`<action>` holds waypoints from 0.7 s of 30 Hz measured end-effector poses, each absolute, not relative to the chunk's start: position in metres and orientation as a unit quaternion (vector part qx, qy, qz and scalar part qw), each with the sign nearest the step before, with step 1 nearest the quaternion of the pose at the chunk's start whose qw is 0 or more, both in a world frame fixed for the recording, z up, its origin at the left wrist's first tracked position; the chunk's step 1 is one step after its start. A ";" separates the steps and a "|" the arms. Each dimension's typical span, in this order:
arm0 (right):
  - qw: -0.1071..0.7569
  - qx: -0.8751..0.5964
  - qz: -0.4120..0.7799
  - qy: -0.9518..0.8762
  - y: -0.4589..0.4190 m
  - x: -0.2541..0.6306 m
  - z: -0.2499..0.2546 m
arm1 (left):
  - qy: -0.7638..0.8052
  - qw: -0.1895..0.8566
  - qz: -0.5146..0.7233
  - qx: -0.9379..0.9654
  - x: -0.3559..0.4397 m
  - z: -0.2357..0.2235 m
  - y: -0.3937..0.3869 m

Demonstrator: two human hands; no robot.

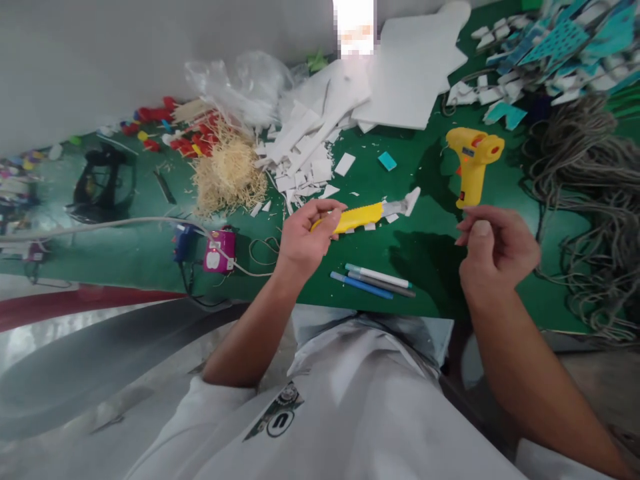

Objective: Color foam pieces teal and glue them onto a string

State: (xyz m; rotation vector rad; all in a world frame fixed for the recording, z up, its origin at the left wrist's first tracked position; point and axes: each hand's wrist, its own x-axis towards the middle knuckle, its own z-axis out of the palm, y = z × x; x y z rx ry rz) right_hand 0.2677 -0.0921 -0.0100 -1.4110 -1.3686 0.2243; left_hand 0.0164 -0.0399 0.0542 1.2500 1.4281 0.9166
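Observation:
My left hand [305, 235] is closed round the handle of a yellow utility knife [361, 216]. Its blade points right, and a small white foam scrap [413, 199] sits at the tip. My right hand [493, 248] hovers above the green table [140, 247] with thumb and fingers pinched together; whatever is between them is too small to make out. A yellow glue gun [473, 162] stands on the table just beyond my right hand. Three pens [376, 280] lie between my hands near the table's front edge.
White foam sheets [413, 70] and cut strips [305, 150] are piled at the back centre. A heap of straw [227, 177] lies left of them. Grey rope [587, 193] coils at the right. A pink device [219, 251] with cables sits at the left.

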 end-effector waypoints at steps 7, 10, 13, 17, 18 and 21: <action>0.383 -0.615 0.115 -0.680 -0.084 0.268 0.044 | 0.550 0.637 0.318 0.437 -0.007 0.049 -0.021; 0.327 -0.615 0.133 -0.705 -0.068 0.270 0.048 | 0.525 0.671 0.297 0.431 -0.013 0.051 -0.013; 0.311 -0.609 0.133 -0.717 -0.044 0.269 0.038 | 0.497 0.699 0.277 0.433 -0.018 0.048 -0.002; 0.313 -0.611 0.112 -0.719 -0.019 0.260 0.020 | 0.470 0.720 0.271 0.433 -0.020 0.041 0.014; 0.317 -0.606 0.100 -0.723 -0.015 0.257 0.017 | 0.467 0.722 0.274 0.431 -0.021 0.039 0.017; 0.320 -0.584 0.058 -0.744 -0.010 0.252 0.011 | 0.460 0.717 0.296 0.431 -0.022 0.033 0.024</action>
